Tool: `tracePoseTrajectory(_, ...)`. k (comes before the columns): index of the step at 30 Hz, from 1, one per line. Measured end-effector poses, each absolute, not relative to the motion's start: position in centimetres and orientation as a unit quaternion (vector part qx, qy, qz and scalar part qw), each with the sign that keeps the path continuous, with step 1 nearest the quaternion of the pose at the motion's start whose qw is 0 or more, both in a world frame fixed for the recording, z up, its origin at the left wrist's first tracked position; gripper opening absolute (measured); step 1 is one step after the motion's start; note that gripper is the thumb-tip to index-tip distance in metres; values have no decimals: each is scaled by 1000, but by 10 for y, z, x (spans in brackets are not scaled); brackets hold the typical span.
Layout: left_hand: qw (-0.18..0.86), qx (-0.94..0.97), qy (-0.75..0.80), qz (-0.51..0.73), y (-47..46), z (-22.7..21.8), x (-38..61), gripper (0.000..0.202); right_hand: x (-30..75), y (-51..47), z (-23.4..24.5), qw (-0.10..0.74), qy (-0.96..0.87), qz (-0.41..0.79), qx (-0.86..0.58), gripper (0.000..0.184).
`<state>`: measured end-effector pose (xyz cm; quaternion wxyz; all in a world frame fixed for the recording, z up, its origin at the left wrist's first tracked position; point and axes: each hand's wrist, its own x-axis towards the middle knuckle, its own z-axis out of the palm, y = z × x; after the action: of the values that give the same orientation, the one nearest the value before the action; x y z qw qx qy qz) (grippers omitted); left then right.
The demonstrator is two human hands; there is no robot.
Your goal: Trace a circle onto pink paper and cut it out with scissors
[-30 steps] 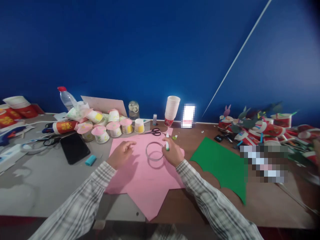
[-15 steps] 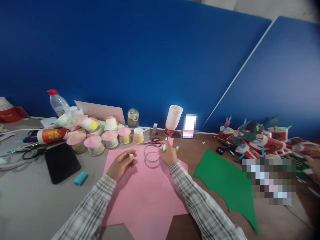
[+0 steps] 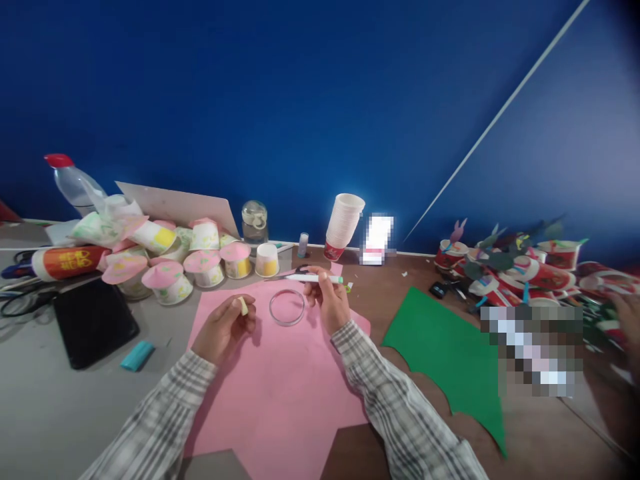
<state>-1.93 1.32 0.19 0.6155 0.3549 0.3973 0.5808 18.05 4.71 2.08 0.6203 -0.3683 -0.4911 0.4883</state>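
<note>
Head view: the left hand [image 3: 220, 328] pinches a small pale cap [image 3: 243, 306] in its fingers, while the right hand [image 3: 331, 303] fingers grip a white marker [image 3: 311, 278], held level. Between the hands a clear ring [image 3: 287, 308] lies on the pink sheet [image 3: 280, 393] on the table [image 3: 60, 400].

Marker [image 3: 313, 278]: I log it turned from upright to level, now just beyond the ring [image 3: 287, 308]. Right hand [image 3: 330, 303]: moved off the ring's right edge. Cap [image 3: 243, 306]: newly pinched in left hand [image 3: 223, 327], left of the ring.
</note>
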Motion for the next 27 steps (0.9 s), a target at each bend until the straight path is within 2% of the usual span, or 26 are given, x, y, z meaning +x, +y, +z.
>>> tracePoseTrajectory(3, 629, 349, 390, 575, 13, 1, -21, 38, 174, 40, 25, 643, -433, 548, -313, 27)
tracePoseTrajectory(11, 664, 343, 375, 548, 11, 4, -21, 46, 160, 24, 25, 616, -388, 642, -240, 18)
tracePoseTrajectory(16, 691, 338, 359, 529, 7, 4, -18, 45, 157, 25, 18, 615, -354, 651, -271, 22)
tracePoseTrajectory(21, 685, 356, 360, 524, 5, 6, -18, 30, 154, 25, 16, 611, -345, 655, -281, 26)
tracePoseTrajectory(27, 697, 348, 347, 522, 5, 8, -18, 29, 154, 25, 17, 606, -352, 648, -297, 26)
